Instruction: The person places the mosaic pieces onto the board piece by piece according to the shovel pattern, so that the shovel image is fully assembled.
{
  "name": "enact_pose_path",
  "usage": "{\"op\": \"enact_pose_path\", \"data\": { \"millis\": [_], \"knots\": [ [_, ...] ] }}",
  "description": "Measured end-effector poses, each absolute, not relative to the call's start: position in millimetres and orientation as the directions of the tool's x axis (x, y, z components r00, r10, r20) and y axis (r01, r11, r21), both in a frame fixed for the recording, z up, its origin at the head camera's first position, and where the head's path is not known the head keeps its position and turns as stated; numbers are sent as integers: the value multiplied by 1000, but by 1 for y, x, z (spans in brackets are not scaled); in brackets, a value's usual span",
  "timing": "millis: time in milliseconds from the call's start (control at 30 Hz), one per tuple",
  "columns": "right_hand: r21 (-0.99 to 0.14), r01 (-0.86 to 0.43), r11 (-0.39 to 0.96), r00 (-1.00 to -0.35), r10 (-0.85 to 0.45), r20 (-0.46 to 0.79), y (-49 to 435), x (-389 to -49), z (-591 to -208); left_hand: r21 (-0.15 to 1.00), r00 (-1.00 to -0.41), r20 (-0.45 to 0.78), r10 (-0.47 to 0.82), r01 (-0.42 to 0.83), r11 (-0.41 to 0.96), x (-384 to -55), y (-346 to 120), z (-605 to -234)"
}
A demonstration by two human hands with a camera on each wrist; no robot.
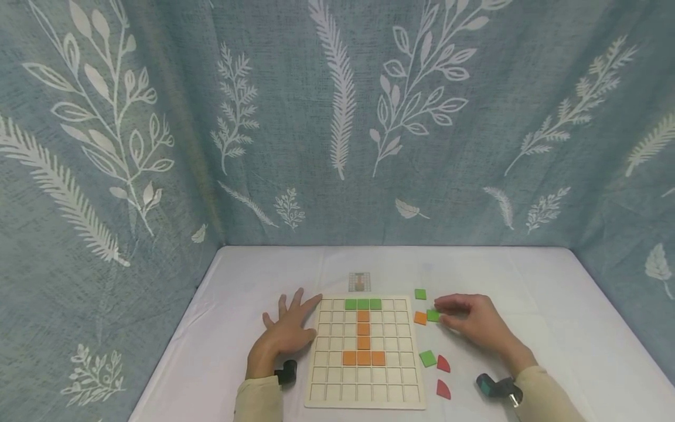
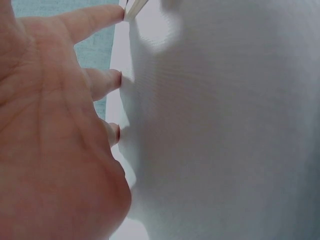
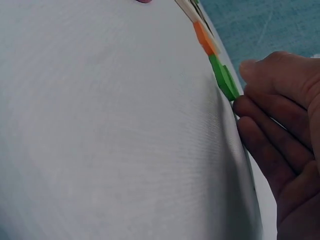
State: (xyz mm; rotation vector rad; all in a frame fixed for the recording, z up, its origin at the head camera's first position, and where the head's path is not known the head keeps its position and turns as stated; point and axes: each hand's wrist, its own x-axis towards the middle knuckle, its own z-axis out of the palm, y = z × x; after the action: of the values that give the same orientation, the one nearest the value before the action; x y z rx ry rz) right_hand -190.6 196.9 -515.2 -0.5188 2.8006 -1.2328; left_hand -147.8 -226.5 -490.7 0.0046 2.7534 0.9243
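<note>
A square wooden grid board (image 1: 364,395) lies on the table, with several green squares (image 1: 363,304) in its top row and orange squares (image 1: 364,329) forming a column and a short bar below. My left hand (image 1: 285,334) rests at the board's left side, fingers spread, index fingertip at the top corner and thumb at the edge. To the right of the board, my right hand (image 1: 477,322) has its fingertips right at a loose green square (image 1: 433,316). In the right wrist view a gap shows between thumb and fingers beside the green squares (image 3: 223,77).
A loose orange square (image 1: 420,318) and another green square (image 1: 420,294) lie right of the board. Nearer me are a green square (image 1: 428,358) and two red quarter-circles (image 1: 443,389). A small pattern card (image 1: 360,282) lies behind the board. Curtains (image 1: 337,205) surround the table.
</note>
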Motion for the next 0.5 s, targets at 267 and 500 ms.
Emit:
{"op": "enact_pose_path", "data": {
  "millis": [267,500],
  "knots": [
    [-734,-293,613,-942,-315,113,194,-190,-521,599,-972,-222,83,-69,798,-148,-227,-489],
    [-689,-324,649,-940,-301,159,191,-189,-525,600,-972,-218,82,-68,797,-148,-227,-490]
  ]
}}
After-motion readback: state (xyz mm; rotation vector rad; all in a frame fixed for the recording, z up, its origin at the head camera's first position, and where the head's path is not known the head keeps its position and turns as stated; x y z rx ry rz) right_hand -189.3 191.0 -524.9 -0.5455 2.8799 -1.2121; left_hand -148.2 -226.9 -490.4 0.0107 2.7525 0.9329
